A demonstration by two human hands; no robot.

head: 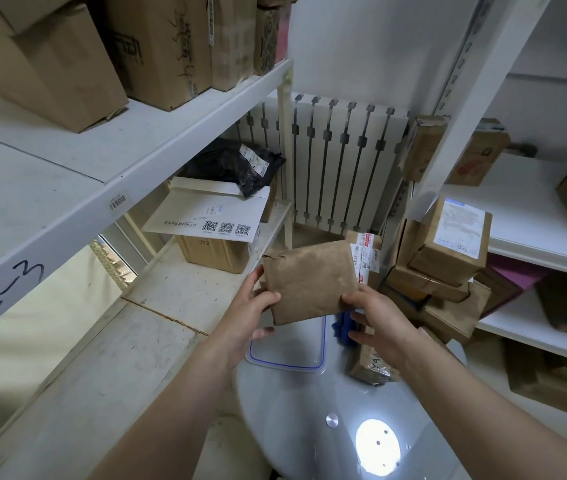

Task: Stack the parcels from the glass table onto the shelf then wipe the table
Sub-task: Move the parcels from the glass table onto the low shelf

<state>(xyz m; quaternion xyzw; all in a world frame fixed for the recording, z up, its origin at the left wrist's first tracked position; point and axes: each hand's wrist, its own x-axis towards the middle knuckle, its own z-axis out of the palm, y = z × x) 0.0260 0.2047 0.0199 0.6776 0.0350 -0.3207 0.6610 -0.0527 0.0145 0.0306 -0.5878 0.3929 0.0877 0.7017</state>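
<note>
Head: hands (249,308) (380,323) gripping parcel (309,280)

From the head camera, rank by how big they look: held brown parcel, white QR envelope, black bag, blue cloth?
1. brown parcel and white envelope, too alike to rank; parcel nearer.
2. black bag.
3. blue cloth, partly hidden.

Parcel (309,280): matt creased brown paper. Table (295,410): glossy glass. Shelf (178,292): scuffed matt white. Lid (289,348): clear plastic.

Blue cloth (341,328) partly hidden behind right hand (382,327), parcel (309,278).
</note>
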